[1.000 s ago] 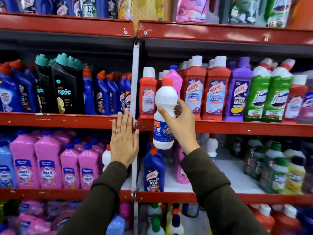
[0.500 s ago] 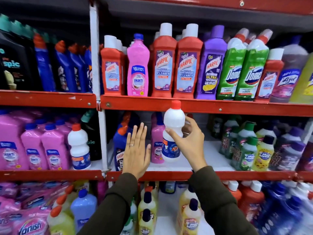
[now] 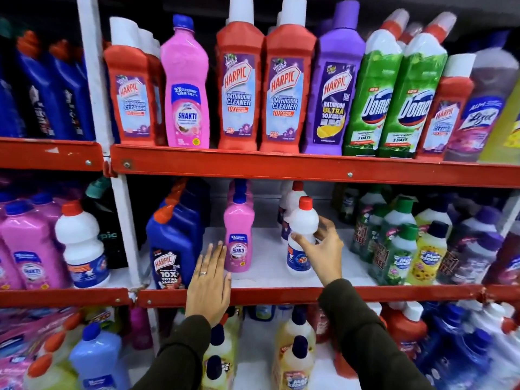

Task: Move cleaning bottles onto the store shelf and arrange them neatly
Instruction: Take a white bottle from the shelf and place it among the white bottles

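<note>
Right hand [image 3: 323,249] grips one white bottle [image 3: 302,235]; two behind

Bare shelf floor [image 3: 267,274] between pink bottle [image 3: 238,237] and white bottle [image 3: 302,240]

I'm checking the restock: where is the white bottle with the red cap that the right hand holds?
In the head view, the white bottle stands mid-frame on the middle shelf, right of the pink Shakti bottle, gripped by the right hand.
</note>
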